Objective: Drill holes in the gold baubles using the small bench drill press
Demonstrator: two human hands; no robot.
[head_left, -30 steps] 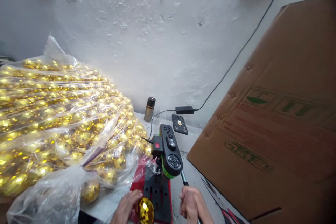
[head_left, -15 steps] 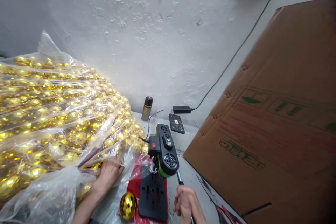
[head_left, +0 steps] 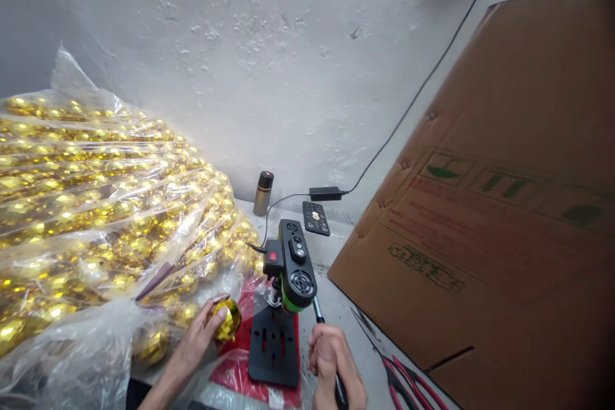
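My left hand [head_left: 198, 335] pinches a shiny gold faceted ball [head_left: 228, 320] between thumb and fingers, just left of a small black drill press [head_left: 296, 262]. My right hand [head_left: 335, 359] wraps around the press's lever [head_left: 341, 392], a metal rod with a black grip. The press has a red switch on its side and a slotted black base plate [head_left: 273, 353], which stands on red plastic sheeting [head_left: 230, 371]. Nothing lies on the visible part of the plate. On the left, a large clear plastic bag [head_left: 115, 205] is full of similar gold balls.
A big cardboard box [head_left: 480, 205] leans in on the right, with red-handled shears [head_left: 408, 384] beside its lower edge. Behind the press are a power adapter [head_left: 325, 193] with its cable, a dark patterned phone-like slab [head_left: 316, 218] and a small black-capped bottle [head_left: 262, 193]. A rough wall rises behind.
My left hand has come back from the bag and now holds a gold ball. The ball on the red sheeting no longer lies there. My right hand stays on the lever.
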